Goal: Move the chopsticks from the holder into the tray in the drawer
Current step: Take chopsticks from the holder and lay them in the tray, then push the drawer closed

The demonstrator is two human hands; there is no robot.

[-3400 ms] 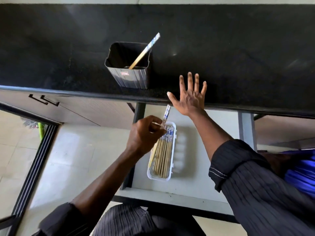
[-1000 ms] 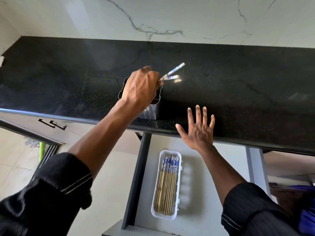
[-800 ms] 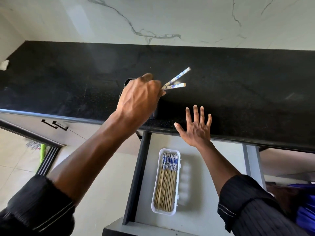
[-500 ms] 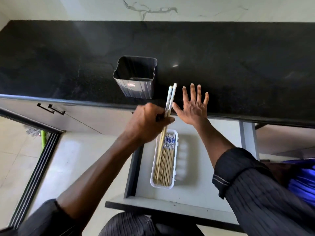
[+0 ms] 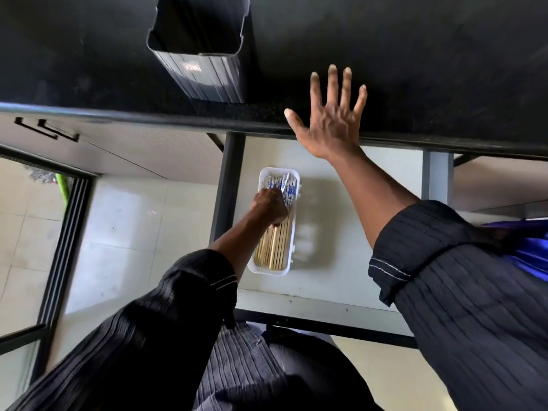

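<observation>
My left hand curls around chopsticks in the tray, six o'clock from the empty-looking holder. I judge them light, stiff and slick, best gripped mid-shaft. My right hand lies spread flat on the counter.

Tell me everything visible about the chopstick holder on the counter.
The holder is a tall, dark grey container, roughly square with rounded corners and a notched rim. Its walls are ribbed lengthwise, plastic or metal. A small reddish label sits on the near wall. It stands upright on the black counter, close to the front edge, and looks empty. Only the counter touches it.
</observation>
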